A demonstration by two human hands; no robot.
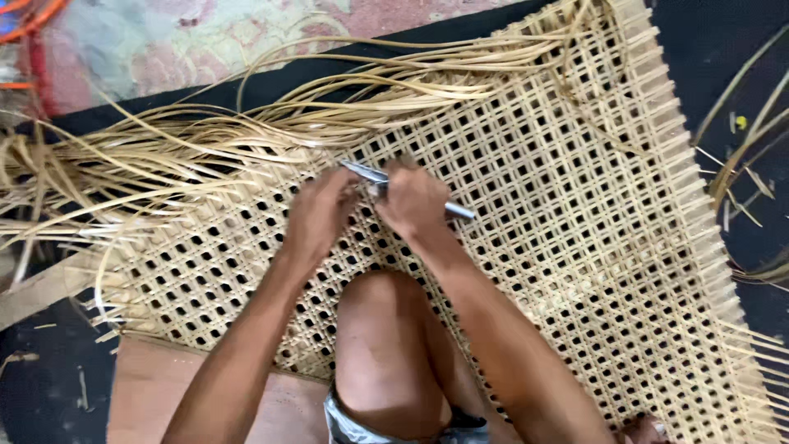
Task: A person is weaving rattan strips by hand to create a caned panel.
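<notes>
A large woven cane panel (575,205) with an open lattice of small holes lies flat under me. My right hand (415,201) is shut on a thin metal tool (460,210) whose pointed tip (355,168) sticks out to the left over the weave. My left hand (320,214) presses on the lattice right beside that tip, fingers curled onto the strands; whether it pinches a strand is hidden. Loose cane strips (205,156) fan out from the panel's unfinished upper left edge. My bent knee (382,329) rests on the panel below both hands.
A dark mat (723,57) lies under the panel, with stray cane strips (740,140) at the right. A patterned pink cloth (164,41) covers the floor at the top left. A wooden board (41,288) sits at the left edge.
</notes>
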